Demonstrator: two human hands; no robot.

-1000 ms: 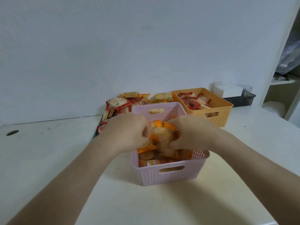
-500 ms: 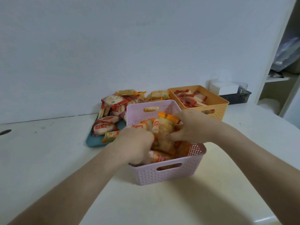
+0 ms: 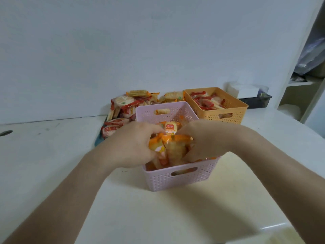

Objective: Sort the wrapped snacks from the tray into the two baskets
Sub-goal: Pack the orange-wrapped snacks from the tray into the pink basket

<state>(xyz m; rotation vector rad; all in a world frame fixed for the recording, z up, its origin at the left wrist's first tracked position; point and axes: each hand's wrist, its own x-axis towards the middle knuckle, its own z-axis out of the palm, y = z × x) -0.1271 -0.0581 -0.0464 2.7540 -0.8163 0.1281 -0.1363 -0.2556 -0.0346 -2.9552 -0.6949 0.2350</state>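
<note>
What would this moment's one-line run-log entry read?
phase: packing pink basket | left hand: grips orange-wrapped snacks | right hand: grips same snacks | orange basket: holds red-wrapped snacks | tray: holds mixed snacks

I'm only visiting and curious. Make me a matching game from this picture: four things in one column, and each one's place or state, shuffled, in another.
1 pink basket
2 orange basket
3 tray
4 white box

A holds red packets
B far right, near the shelf
C left hand and right hand grip orange packets in it
D back left, piled with mixed packets

Pairs: 1-C, 2-A, 3-D, 4-B
</note>
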